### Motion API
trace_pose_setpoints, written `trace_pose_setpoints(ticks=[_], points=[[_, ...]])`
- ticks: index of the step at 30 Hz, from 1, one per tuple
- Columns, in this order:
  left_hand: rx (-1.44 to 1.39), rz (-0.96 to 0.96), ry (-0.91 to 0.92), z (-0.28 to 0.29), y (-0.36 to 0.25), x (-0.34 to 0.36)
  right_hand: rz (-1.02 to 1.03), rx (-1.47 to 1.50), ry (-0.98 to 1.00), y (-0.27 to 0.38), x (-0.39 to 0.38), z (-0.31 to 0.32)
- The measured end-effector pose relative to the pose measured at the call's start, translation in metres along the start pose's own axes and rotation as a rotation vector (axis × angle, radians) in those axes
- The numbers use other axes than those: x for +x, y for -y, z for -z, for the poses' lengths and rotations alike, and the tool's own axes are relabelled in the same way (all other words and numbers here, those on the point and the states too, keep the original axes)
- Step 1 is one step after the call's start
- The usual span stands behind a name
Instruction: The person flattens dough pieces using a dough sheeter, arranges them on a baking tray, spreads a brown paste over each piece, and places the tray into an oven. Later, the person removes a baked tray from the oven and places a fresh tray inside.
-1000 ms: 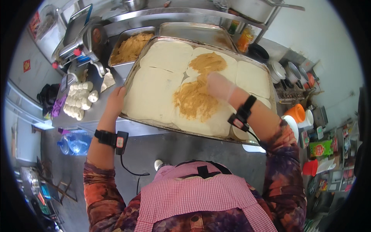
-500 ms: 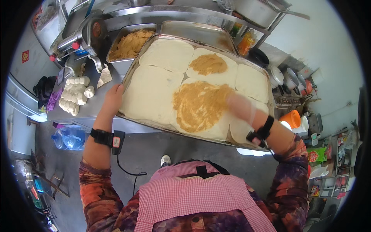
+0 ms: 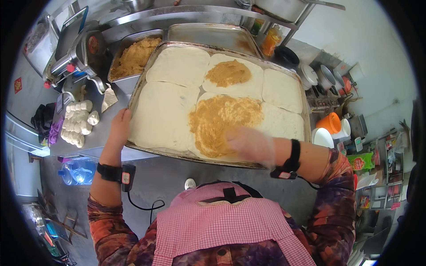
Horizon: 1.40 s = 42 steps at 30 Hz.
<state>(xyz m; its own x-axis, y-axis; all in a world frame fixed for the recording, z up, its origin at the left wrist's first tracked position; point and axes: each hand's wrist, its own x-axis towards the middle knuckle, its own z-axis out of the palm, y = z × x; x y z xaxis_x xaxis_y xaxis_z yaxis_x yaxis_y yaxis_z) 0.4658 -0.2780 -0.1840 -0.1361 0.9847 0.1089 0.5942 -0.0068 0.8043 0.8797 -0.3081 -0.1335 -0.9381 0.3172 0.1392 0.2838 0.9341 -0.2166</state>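
Note:
A large, wide baking tray [image 3: 177, 155] spans the view in front of me, lined with several thin, pale dough sheets [image 3: 162, 117]. My left hand [image 3: 119, 127] is closed on its left rim. Over the near middle sheet, my right hand [image 3: 250, 144], in a clear plastic glove, touches a broad smear of tan paste [image 3: 211, 119]. Motion blurs its fingers, so their shape does not show. On the sheet behind lies a smaller, thicker mound of the same paste [image 3: 228, 73]. The other sheets carry no paste.
A metal pan of paste [image 3: 135, 57] stands behind the tray's left end, beside another baking tray [image 3: 213, 33]. Dough pieces [image 3: 77, 122] and a crank-handled machine [image 3: 84, 53] are at left. Pots [image 3: 326, 77] and an orange container [image 3: 329, 123] stand at right.
My right hand has swept left and nearer across the paste, which now reaches differently over the near sheet. My left hand stays on the tray rim. The whole view has shifted slightly.

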Motion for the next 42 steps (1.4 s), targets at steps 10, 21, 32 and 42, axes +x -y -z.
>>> trace_pose_setpoints(ticks=[10,21,32,42], points=[[0.057,0.002,0.045,0.003,0.002,0.004,-0.668,0.278,0.029,0.020,-0.045,0.026],[-0.086,-0.025,0.069,0.003,0.000,0.001,-0.492,0.239,-0.062,0.019,-0.023,0.015],[-0.095,-0.002,0.105,0.003,0.004,0.004,-0.760,0.240,0.046,0.032,-0.015,0.022],[-0.177,-0.003,0.142,0.003,0.004,0.003,-0.637,0.168,-0.025,-0.005,0.011,0.007]])
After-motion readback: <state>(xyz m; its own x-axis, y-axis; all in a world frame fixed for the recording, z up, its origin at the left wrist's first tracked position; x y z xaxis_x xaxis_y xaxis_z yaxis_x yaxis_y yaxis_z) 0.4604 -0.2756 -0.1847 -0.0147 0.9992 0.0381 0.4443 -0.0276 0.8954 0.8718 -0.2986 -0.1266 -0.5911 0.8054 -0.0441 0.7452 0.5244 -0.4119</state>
